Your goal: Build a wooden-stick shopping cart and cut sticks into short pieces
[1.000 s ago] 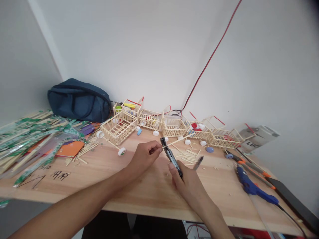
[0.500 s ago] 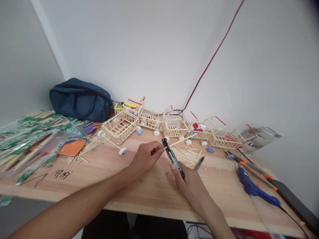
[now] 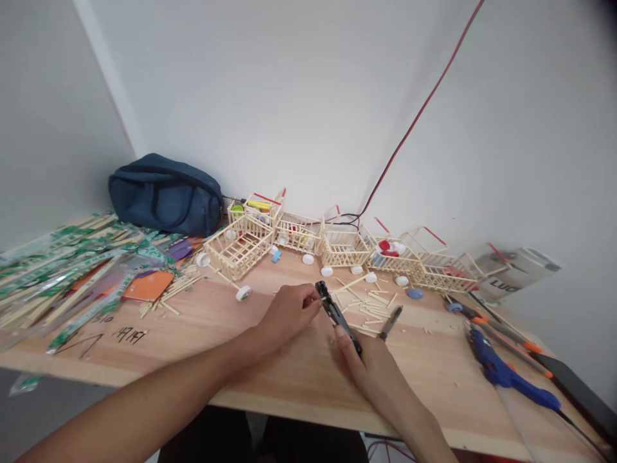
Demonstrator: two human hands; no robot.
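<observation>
My left hand (image 3: 292, 315) pinches a thin wooden stick (image 3: 351, 283) close to its near end. The stick runs up and to the right, across the jaws of a dark pair of multi-tool pliers (image 3: 332, 308). My right hand (image 3: 373, 360) is wrapped round the pliers, and one of their handles sticks out beyond the fingers. Whether the jaws bite into the stick I cannot tell. Short cut stick pieces (image 3: 373, 308) lie on the wooden table (image 3: 289, 379) just past the pliers. Behind the hands stands a stick-built cart (image 3: 238, 247) with white wheels.
More small carts (image 3: 344, 247) line the wall. Wrapped sticks (image 3: 81, 270), an orange sheet (image 3: 148, 286) and a blue bag (image 3: 166, 196) occupy the left. At right lie a blue glue gun (image 3: 506, 373), orange-handled tools (image 3: 511, 341) and a blue cap (image 3: 415, 293).
My view has shifted slightly, so the scene sits a little further right. The stick's far end has come lower and nearer, with less of it showing beyond the pliers.
</observation>
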